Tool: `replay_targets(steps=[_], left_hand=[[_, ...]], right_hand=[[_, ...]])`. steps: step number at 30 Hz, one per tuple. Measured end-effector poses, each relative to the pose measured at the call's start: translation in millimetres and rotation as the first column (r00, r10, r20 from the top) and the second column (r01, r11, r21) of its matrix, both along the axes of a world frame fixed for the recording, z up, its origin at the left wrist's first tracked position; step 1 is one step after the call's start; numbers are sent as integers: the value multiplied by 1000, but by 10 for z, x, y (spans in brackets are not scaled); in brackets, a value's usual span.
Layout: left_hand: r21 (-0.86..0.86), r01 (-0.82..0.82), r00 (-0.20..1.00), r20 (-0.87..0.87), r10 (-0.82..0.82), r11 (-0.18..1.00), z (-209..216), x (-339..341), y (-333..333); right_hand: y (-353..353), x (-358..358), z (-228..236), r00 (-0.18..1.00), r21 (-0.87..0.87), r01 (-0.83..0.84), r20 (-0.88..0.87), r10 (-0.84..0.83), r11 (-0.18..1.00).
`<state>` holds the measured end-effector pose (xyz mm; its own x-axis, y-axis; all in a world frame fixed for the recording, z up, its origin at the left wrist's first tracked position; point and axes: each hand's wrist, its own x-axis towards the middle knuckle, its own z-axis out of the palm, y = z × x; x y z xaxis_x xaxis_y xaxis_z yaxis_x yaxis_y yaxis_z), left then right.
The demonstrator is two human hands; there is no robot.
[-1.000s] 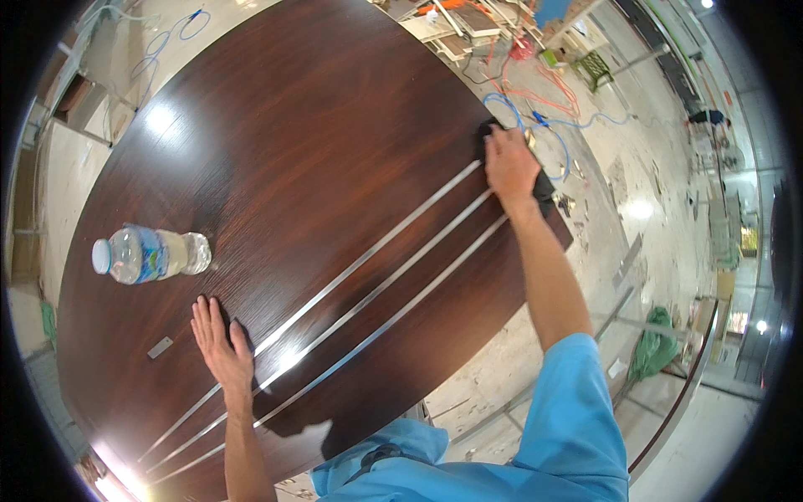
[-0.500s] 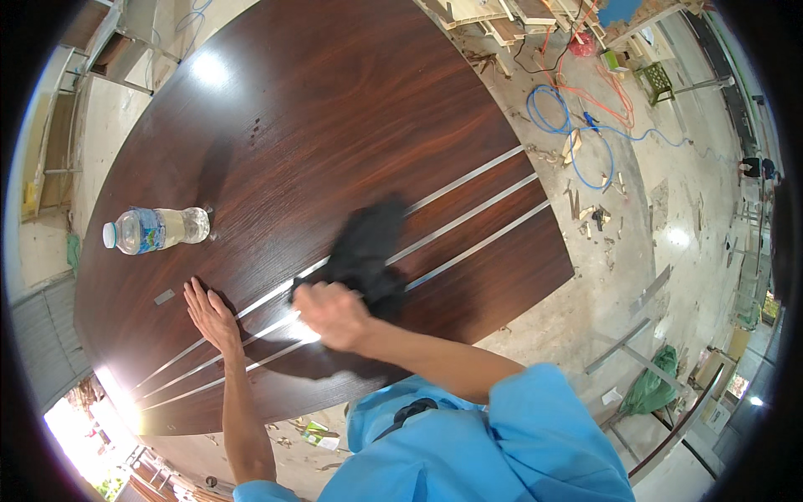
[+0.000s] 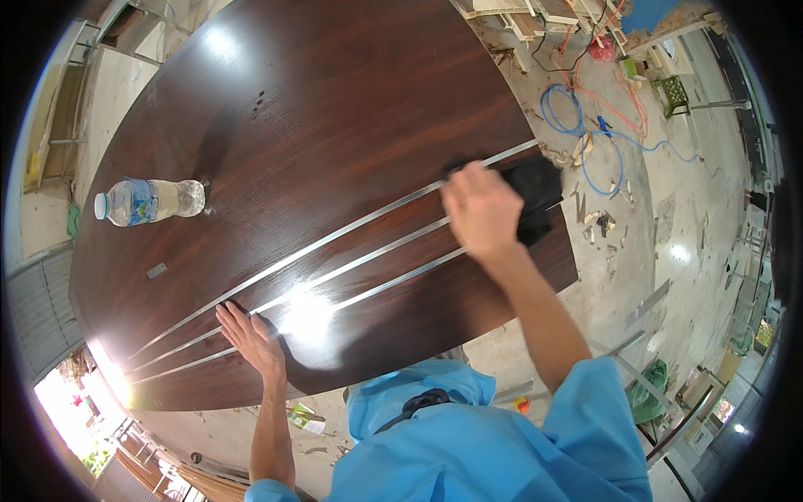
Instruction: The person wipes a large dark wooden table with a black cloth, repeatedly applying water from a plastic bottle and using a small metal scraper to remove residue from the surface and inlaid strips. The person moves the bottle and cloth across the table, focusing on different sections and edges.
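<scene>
On the glossy dark-brown wooden tabletop [image 3: 360, 151], near its right edge, the right hand [image 3: 483, 209] clutches a bunched black cloth [image 3: 535, 180] over thin silvery strips [image 3: 376, 216], probably for pressure; left hand [image 3: 251, 339] lies flat, thumb out, bracing I reckon.

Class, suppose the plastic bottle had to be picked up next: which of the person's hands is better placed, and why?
Probably the left hand: it rests on the dark panel, holding nothing, and is nearer the plastic bottle. The right hand is farther away and occupied with a black cloth.
</scene>
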<state>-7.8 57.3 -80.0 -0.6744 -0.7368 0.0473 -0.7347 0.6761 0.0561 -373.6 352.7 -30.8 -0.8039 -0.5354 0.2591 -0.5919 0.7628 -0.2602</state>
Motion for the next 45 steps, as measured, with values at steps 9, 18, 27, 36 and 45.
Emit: replay_targets(steps=[9,18,27,36,45], left_hand=[[1,88,996,21,-88,996,47,-17,84],[88,76,995,-70,-70,993,120,-9,72],[-6,104,992,-67,-104,995,37,-1,87],[305,3,850,-502,158,952,193,-37,172],[252,-604,525,-588,615,756,360,1713,392]], right_hand=[[196,-121,-111,996,-129,24,88,-13,991],[-1612,1396,-266,893,-217,-420,71,443,881],[1075,-570,-237,931,-34,296,-211,-297,954],[-1205,1910,-313,921,-228,-324,144,361,918],[-2191,2805,-263,653,-479,-592,187,734,648]])
